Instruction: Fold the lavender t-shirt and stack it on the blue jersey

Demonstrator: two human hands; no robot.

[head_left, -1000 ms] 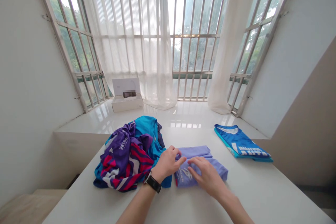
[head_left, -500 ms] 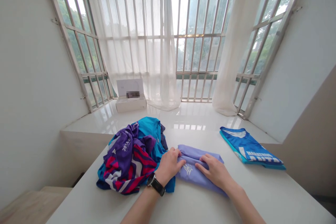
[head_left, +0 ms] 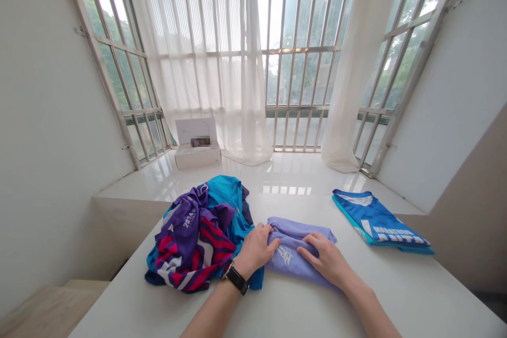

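A folded lavender T-shirt [head_left: 285, 260] with a white printed logo lies on the white table in front of me. My left hand [head_left: 255, 249], below a wrist with a black watch, grips the shirt's left end, fingers curled over the fold and thumb on the near side. On the right part of the same fold, my right hand [head_left: 322, 257] holds the cloth between thumb and fingers. Beside my left hand is a crumpled heap of clothes [head_left: 194, 243] in purple, teal and red stripes. The undersides of my fingertips are hidden.
Folded blue and teal shirts [head_left: 382, 224] lie stacked on the right of the table [head_left: 293, 311]. A white box [head_left: 198, 156] with its lid raised stands on the sill at the back left. Sheer curtains [head_left: 245, 90] hang before the barred windows.
Both hands stay on the lavender T-shirt in almost the same place. My right hand has shifted very slightly; the view has moved a little.
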